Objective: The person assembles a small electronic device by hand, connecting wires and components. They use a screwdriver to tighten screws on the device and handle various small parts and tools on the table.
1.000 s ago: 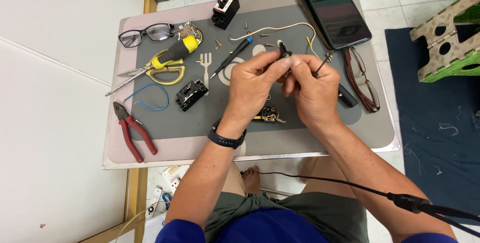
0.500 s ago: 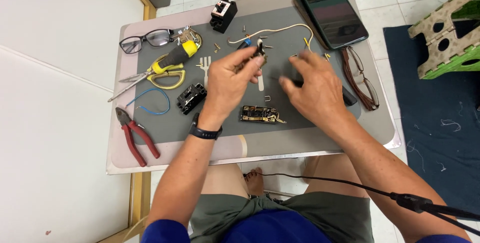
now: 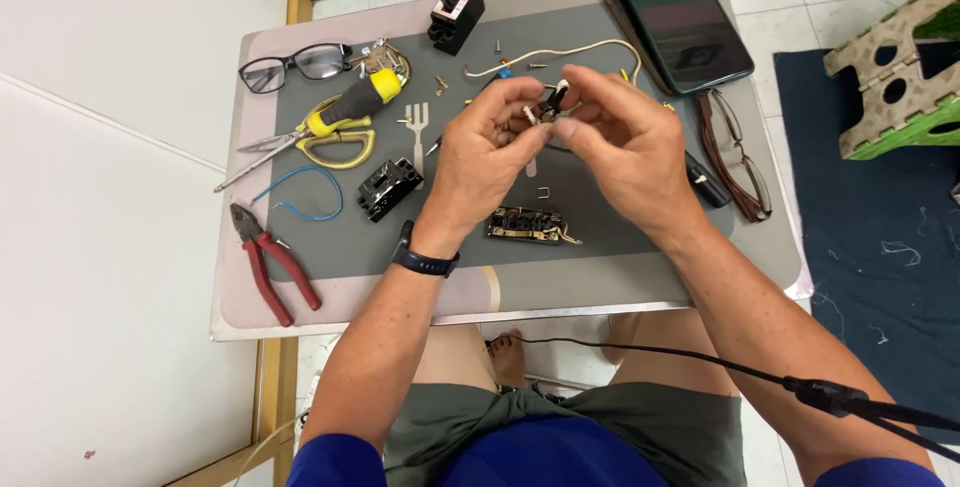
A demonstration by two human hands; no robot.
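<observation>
- The left hand (image 3: 485, 152) and the right hand (image 3: 625, 142) meet above the middle of the surface (image 3: 740, 267), in the upper centre of the frame.
- Between them sits a small black electrical part (image 3: 552, 102) with metal bits; it shows just above the meeting fingertips, raised clear of the grey mat (image 3: 330, 247).
- The grip of the left hand is pressed together: thumb and forefinger pinch the part from its left side, with a small pale screw end showing at the fingertips.
- The grip of the right hand is also closed, its thumb and fingers curled in and pinching the same part from the right.
- A dark wristband (image 3: 425, 262) circles the left wrist.
- Directly below the hands on the mat lies a brass-and-black socket insert (image 3: 528, 225), and a small metal staple (image 3: 543, 192) lies just above it, both apart from the hands.
- Left of the left hand lie a black socket block (image 3: 389, 188), a pale fork-shaped piece (image 3: 417, 127), a yellow-handled screwdriver (image 3: 355, 105) across yellow scissors (image 3: 335, 142), a loop of blue wire (image 3: 300, 192) and red pliers (image 3: 272, 262).
- Towards the top lie spectacles (image 3: 290, 65), a black switch block (image 3: 456, 17), a cream cable (image 3: 570, 52) and a dark phone (image 3: 683, 17).
- A second pair of glasses (image 3: 738, 152) lies at the right edge of the mat.
</observation>
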